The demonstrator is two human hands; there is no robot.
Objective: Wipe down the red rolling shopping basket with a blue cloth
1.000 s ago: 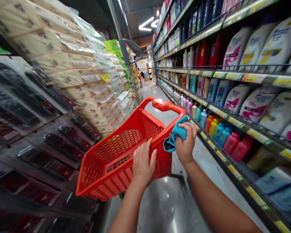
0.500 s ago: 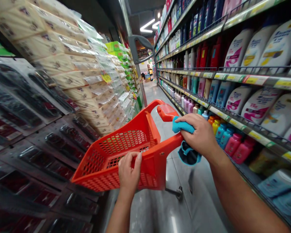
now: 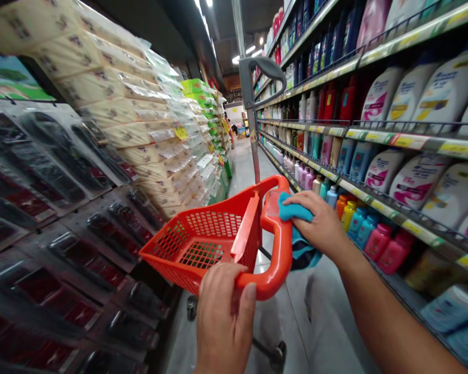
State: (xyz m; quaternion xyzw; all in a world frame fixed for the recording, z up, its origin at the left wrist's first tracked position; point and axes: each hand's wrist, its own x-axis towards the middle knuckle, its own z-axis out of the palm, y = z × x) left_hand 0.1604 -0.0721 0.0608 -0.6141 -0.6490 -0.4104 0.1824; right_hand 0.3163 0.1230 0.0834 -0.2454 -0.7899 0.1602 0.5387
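An orange plastic shopping cart with a perforated basket stands tilted in front of me, nothing lying in it. My left hand is closed round the near end of its looped handle, thumb towards me. At the handle's middle, my right hand presses a bright blue cloth against the panel. A darker fold of the cloth hangs below that hand. Past the cart's far side rises a metal pole with a grey loop grip.
Stacks of packaged tissue and hanging blister packs line the left. Shelves of shampoo bottles run along the right. Grey tiled floor leads down the aisle between them. A caster shows under the cart.
The cart has swung round, bringing its handle nearer. My left hand has moved from the basket's rim onto the handle's near end. The blue cloth has shifted along the handle.
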